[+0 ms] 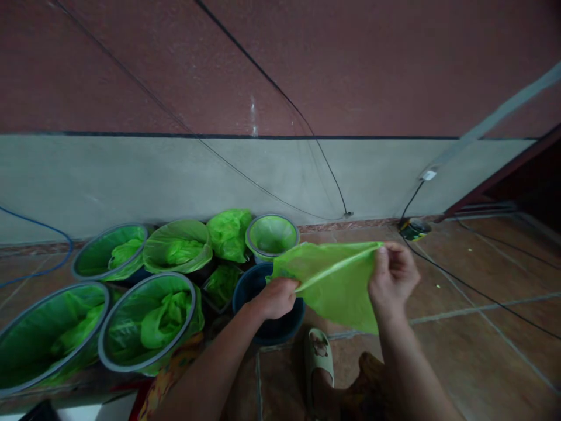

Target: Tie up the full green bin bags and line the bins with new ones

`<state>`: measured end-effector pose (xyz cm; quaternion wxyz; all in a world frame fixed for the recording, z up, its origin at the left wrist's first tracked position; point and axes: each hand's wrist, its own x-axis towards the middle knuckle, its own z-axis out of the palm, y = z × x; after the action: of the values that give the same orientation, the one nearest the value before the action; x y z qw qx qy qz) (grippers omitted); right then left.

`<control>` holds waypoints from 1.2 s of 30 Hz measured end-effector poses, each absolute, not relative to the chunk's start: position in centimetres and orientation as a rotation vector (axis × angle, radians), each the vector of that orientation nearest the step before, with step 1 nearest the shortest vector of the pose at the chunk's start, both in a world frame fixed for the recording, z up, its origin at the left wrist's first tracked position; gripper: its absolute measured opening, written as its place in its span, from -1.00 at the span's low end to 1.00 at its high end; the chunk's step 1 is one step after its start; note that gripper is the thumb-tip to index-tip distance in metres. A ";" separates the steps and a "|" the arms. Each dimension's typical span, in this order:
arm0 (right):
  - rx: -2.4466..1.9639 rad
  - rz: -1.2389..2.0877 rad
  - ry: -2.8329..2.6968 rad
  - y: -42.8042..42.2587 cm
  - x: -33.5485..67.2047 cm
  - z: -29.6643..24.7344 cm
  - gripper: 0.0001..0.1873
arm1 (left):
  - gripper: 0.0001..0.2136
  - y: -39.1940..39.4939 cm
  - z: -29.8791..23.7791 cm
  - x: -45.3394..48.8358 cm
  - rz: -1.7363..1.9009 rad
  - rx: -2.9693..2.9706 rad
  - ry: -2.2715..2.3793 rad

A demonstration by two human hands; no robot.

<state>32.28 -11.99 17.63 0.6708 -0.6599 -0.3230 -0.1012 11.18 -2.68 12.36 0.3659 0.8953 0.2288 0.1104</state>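
A thin green plastic bag (337,286) is stretched between my two hands. My left hand (279,297) pinches its near left edge, while my right hand (392,275) grips the upper right corner. The bag hangs partly over a dark blue bucket (239,298) on the floor, which shows no liner. Just behind that bucket stands a small bin (298,235) with a green liner folded over its rim. To the left, a grey-rimmed bin (103,351) holds a green liner with more crumpled green plastic inside.
Several other green-lined bins (76,266) stand along the wall at left, with a bunched green bag (228,234) among them. A black cable (456,278) crosses the tiled floor at right, near a small dark container (415,228). A slippered foot (319,351) is below.
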 end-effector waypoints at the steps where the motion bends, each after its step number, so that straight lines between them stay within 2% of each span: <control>1: -1.467 -0.280 -0.685 -12.3 33.3 17.7 -0.74 | -0.80 -2.7 12.1 10.8 0.212 2.374 0.600; 5: -1.447 -0.420 -0.559 -13.6 36.5 17.7 -0.82 | -0.76 -2.5 11.1 9.7 -0.027 2.595 0.665; 8: -1.494 -0.480 -0.480 -14.4 37.7 17.5 -0.89 | -0.76 -2.1 11.0 9.1 -0.039 2.687 0.735; 15: -1.407 -0.652 -0.365 -15.1 39.5 16.7 -0.98 | -0.72 -0.6 11.5 8.3 0.470 2.583 0.829; 19: -1.321 -0.548 -0.176 -15.2 40.5 16.4 -0.91 | -0.71 0.1 12.2 7.9 0.951 2.421 0.932; 22: -1.252 -0.446 -0.089 -15.0 40.4 16.4 -0.87 | -0.75 0.7 13.2 7.5 1.181 2.297 1.044; 30: -1.098 -0.334 -0.098 -14.3 39.5 16.2 -0.90 | -0.81 1.6 15.3 6.7 1.386 1.856 1.269; 36: -1.115 -0.318 -0.036 -14.0 40.5 15.4 -0.91 | -0.85 2.7 16.1 6.3 1.329 1.457 0.942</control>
<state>40.47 -14.00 15.39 0.8364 -0.5268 -0.0168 -0.1504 6.28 2.65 16.13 0.4601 0.5919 0.3827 0.5399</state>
